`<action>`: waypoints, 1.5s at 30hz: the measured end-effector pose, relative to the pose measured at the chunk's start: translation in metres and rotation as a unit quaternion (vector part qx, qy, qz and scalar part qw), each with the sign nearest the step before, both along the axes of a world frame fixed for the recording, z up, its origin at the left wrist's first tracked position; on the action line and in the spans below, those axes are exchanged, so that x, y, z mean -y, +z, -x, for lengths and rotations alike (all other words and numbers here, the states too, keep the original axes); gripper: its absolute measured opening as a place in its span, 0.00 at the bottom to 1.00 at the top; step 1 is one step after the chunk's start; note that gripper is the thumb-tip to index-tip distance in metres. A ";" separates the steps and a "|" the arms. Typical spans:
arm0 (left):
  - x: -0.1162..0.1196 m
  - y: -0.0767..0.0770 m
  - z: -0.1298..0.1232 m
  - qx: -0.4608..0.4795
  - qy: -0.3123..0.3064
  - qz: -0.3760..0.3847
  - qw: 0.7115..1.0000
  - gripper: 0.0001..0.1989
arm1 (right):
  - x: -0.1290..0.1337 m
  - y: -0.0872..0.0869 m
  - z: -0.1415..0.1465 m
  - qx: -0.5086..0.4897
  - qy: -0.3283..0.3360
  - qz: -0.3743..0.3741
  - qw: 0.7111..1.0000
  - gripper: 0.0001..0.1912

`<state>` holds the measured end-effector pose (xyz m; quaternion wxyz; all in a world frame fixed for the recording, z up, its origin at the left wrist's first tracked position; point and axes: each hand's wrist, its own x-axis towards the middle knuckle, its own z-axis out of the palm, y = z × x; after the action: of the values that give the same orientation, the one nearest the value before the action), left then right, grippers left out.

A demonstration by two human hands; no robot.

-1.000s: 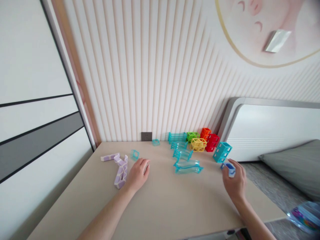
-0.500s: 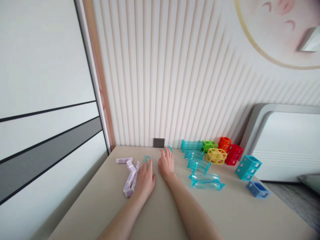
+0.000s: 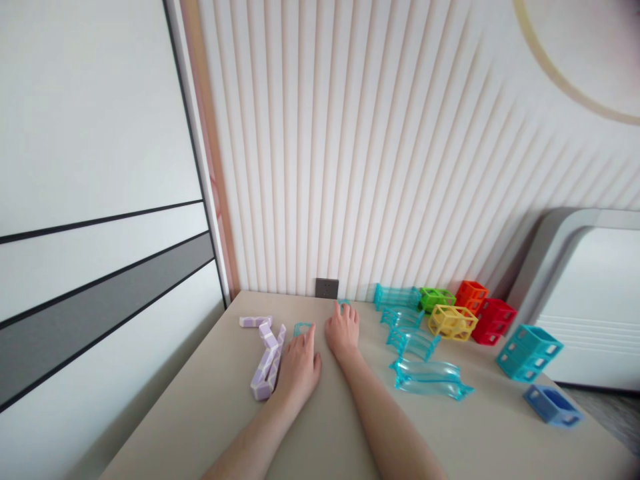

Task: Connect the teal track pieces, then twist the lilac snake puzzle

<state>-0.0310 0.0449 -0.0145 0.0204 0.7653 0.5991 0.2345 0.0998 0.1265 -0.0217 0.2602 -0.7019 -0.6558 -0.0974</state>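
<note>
Our left hand (image 3: 300, 367) and right hand (image 3: 343, 331) are apart, low over the bench (image 3: 500, 440). Left fingertips are at a small teal frame (image 3: 302, 327); right fingertips are at another teal piece (image 3: 345, 302) by the back edge. Fingers partly hide both, so we cannot tell if either is gripped. The lavender-and-white snake puzzle (image 3: 263, 375) crowds our left side; we have room toward the clear teal tracks (image 3: 427, 385). The blue block (image 3: 541, 405) sits near the right edge.

Right hand (image 3: 343, 330) has moved from the blue block (image 3: 553, 406), lower right, to the rear teal piece (image 3: 344, 302), lower centre. Left hand (image 3: 300, 365) now partly hides the front teal piece (image 3: 301, 327).
</note>
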 end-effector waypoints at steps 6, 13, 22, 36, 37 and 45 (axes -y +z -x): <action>-0.002 -0.005 0.002 0.052 -0.011 -0.024 0.998 0.24 | 0.007 0.005 -0.002 0.018 0.011 -0.013 1.000 0.16; -0.007 -0.012 0.004 0.185 -0.050 -0.041 0.981 0.12 | 0.028 0.010 0.001 0.036 0.082 -0.047 0.995 0.15; -0.011 -0.001 0.003 0.469 -0.035 -0.008 0.882 0.10 | 0.098 0.016 -0.008 -0.068 0.200 -0.132 0.968 0.11; 0.018 0.027 -0.017 0.706 -0.143 0.182 0.669 0.24 | 0.111 0.019 -0.014 -0.282 0.241 -0.147 0.917 0.06; 0.018 0.027 -0.016 0.706 -0.140 0.180 0.670 0.24 | 0.112 0.020 -0.014 -0.280 0.249 -0.144 0.916 0.06; 0.016 0.028 -0.014 0.734 -0.106 0.163 0.651 0.26 | 0.118 0.029 -0.015 -0.278 0.279 -0.136 0.909 0.13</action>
<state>-0.0167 0.0293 0.0137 0.6022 0.3862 0.3321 0.6147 0.1143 0.0089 0.0077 0.5417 -0.4472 -0.7061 0.0899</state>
